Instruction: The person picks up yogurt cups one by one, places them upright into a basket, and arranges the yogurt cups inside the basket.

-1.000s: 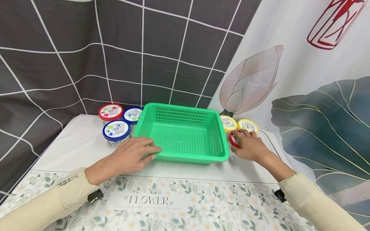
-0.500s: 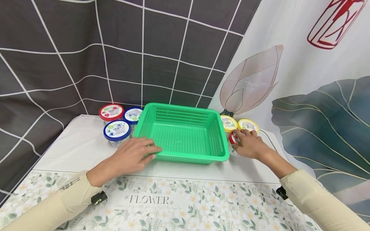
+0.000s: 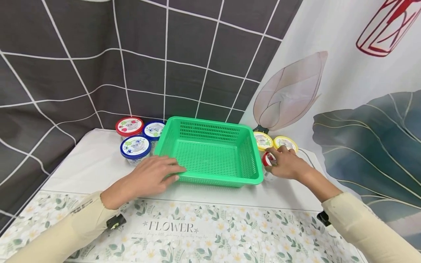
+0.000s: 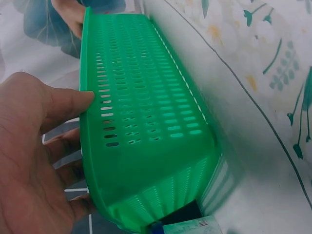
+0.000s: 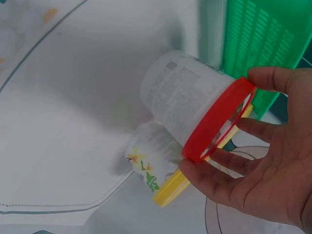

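My left hand point(image 3: 152, 175) holds the front left corner of a green plastic basket point(image 3: 210, 178). In the left wrist view its thumb lies against the outer side of the rim, with the other fingers over the far side. Right of the basket, my right hand point(image 3: 289, 165) grips a red-lidded tub point(image 3: 269, 159) from above. The right wrist view has thumb and fingertips spread across the edge of the red lid point(image 5: 214, 124); the tub's whitish body point(image 5: 183, 90) shows below. Its base appears on or close to the white surface; I cannot tell which.
Two yellow-lidded tubs point(image 3: 285, 142) stand just behind the right hand. Left of the basket are a red-lidded tub point(image 3: 129, 126) and two blue-lidded tubs point(image 3: 135, 146). A floral mat point(image 3: 210, 233) covers the front. A dark gridded curtain point(image 3: 141, 54) hangs behind.
The fingers of my right hand have shifted slightly on the red lid, so more of it shows. My left hand stays on the basket. The head view has shifted a little.
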Demonstrator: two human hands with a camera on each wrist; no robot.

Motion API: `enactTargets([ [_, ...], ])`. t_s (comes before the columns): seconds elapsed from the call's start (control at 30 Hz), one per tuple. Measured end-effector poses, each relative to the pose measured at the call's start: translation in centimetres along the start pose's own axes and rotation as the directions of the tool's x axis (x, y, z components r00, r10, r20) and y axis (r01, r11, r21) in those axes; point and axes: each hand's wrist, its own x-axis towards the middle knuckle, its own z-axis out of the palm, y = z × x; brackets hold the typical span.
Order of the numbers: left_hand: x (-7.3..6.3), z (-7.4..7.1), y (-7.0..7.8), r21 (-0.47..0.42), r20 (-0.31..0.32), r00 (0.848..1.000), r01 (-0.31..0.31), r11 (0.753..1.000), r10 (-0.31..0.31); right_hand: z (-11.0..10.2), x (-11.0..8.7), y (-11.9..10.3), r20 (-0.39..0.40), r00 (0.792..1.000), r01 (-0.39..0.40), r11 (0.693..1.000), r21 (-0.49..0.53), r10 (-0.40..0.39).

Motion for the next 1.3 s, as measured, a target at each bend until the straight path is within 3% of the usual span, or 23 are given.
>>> enactTargets([
  [0.53,0.0,0.0,0.3,-0.008,-0.005,1.0,0.004,1.0,-0.004,-1.2,0.9,0.4,0.082,0.995,0.053,0.998,0.017,-0.054],
  [0.73,0.0,0.0,0.2,-0.005,0.011,1.0,0.017,1.0,-0.017,-2.0,1.0,0.4,0.146,0.985,0.085,0.994,0.072,-0.095],
  [1.3,0.2,0.0,0.1,-0.028,0.037,0.999,0.031,0.999,-0.03,-3.4,-0.2,-1.1,0.213,0.968,0.116,0.988,0.101,-0.135],
])
